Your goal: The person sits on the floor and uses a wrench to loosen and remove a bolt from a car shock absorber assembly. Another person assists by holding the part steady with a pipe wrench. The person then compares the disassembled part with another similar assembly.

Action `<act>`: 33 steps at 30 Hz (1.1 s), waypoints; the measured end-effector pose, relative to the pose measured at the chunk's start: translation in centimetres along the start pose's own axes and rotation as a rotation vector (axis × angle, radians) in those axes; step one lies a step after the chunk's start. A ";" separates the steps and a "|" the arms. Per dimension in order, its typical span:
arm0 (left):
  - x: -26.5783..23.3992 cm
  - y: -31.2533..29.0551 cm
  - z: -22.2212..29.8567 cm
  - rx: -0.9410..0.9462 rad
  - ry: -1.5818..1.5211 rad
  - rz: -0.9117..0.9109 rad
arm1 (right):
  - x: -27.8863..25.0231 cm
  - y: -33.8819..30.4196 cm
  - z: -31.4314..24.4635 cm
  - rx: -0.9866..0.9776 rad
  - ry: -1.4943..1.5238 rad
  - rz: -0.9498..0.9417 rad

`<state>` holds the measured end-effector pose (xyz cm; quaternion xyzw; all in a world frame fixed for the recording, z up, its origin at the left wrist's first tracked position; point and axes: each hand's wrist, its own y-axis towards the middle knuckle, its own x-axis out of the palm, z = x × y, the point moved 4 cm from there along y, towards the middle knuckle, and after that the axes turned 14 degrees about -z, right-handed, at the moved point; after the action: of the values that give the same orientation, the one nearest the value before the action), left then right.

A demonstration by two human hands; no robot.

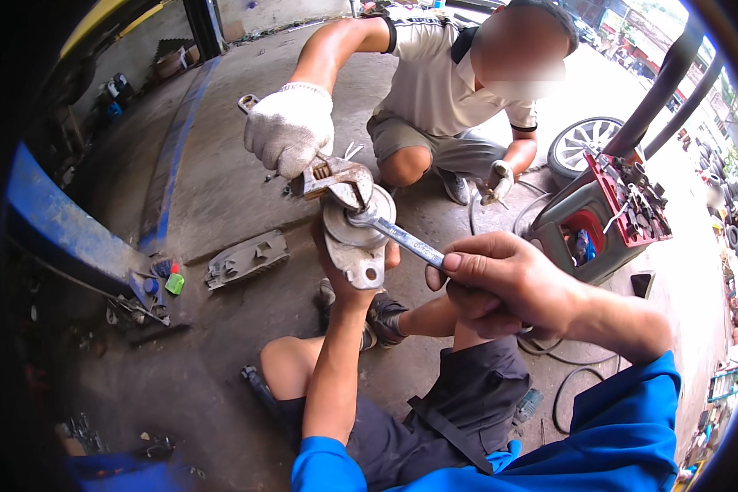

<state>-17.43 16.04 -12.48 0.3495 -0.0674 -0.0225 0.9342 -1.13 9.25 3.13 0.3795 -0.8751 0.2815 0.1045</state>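
"Over the concrete floor, what is being held up there?"

"A pulley-like metal bracket, round on top, with a flange below. It looks stiff, fairly heavy for its size and hardly fragile; a greasy film, if there is one, would make it slip. The flange seems the surest hold."

"Does the left hand have it?"

"It cups the bracket from beneath, fingers wrapped around the edge; the rest of that grip is hidden."

"And the adjustable wrench?"

"Thick and probably weighty. A co-worker's gloved hand is clenched around its handle, with the head over the bracket's top."

"The slimmer combination wrench?"

"Rigid, likely lighter. The right hand pinches its shank between thumb and curled fingers, well back for leverage."
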 end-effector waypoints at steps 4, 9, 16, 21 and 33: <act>-0.2 -0.6 -1.6 -0.005 0.342 0.040 | 3.5 0.4 2.4 -0.085 0.246 0.144; -1.1 -3.5 -4.5 -0.434 -0.187 0.093 | 8.6 3.0 4.4 -0.286 0.556 0.138; -1.2 -5.7 -0.2 -0.487 -0.295 -0.008 | 10.2 5.6 5.2 -0.521 0.625 0.111; -0.4 -1.9 -0.1 -0.381 -0.160 0.029 | 8.4 4.4 5.0 -0.428 0.590 0.064; 2.3 0.0 0.8 0.118 0.631 -0.029 | 4.5 -1.1 5.9 -0.230 0.350 0.021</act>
<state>-15.29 15.28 -11.63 0.3939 0.2295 0.0778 0.8866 -3.21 2.54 0.54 0.3011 -0.8739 0.2422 0.2948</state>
